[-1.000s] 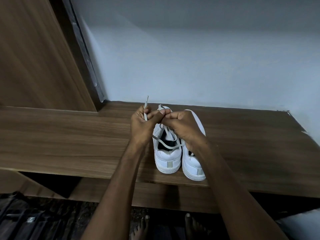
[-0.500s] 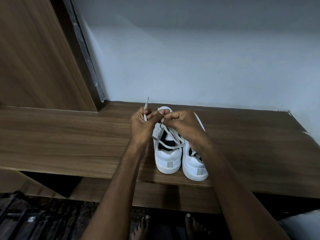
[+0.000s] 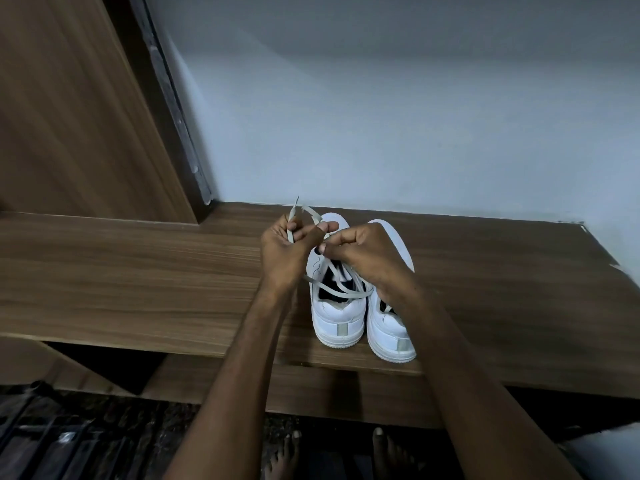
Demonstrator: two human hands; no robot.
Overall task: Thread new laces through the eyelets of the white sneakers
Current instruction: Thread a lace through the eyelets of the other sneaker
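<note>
Head view. Sneakers side by side on the wooden table (image 3: pixel 138 271), heels toward me, near the front edge: left sneaker (image 3: pixel 337 318) and right sneaker (image 3: pixel 389 336), touching or nearly so. My left hand (image 3: pixel 287 252) is raised over the left sneaker's front, fingers curled round one end of the lace (image 3: pixel 341 287); its tip pokes up past my knuckles, and a second lace end sticks up just beside my thumb. My right hand (image 3: pixel 360 254) is over the tongue area between the two shoes, fingers curled and pinching the lace close to my left thumb; the exact pinch point is hidden. Loose lace loops lie across the left sneaker's dark opening. Which eyelets are threaded, cannot tell. Pale wall (image 3: pixel 415 116) behind the table, wood panel (image 3: pixel 69 116) at left. My bare feet (image 3: pixel 287 455) show on the floor below the table edge.
</note>
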